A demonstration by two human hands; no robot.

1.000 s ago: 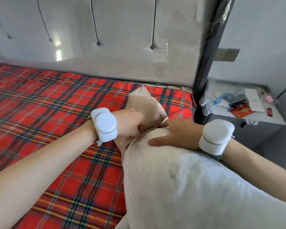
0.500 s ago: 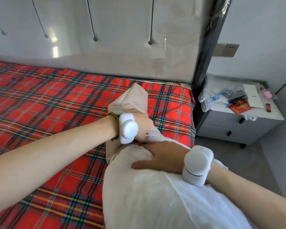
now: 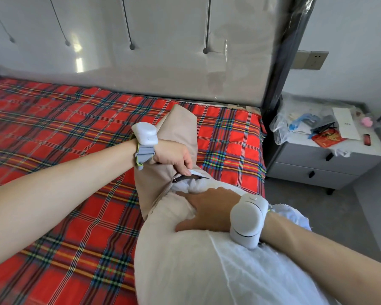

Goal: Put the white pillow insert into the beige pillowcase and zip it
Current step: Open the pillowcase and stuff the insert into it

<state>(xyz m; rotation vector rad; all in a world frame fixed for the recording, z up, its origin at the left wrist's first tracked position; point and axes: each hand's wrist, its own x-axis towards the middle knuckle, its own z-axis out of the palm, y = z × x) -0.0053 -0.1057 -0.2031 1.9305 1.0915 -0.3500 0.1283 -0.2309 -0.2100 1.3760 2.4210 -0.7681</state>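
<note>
Left hand (image 3: 174,158) is gripping the case (image 3: 177,128) mouth while the flat right hand (image 3: 208,209) is pressing the insert (image 3: 251,274) in, ideally corner-first.

Bright daylight; glare patches on the glossy headboard (image 3: 79,62); wide-angle bending at edges; slight motion blur.

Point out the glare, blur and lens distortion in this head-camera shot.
Head view: bright glare patches mark the glossy headboard; wide-angle bending tilts the black post; the white pillow insert nearest the lens looks washed out and soft.
</note>
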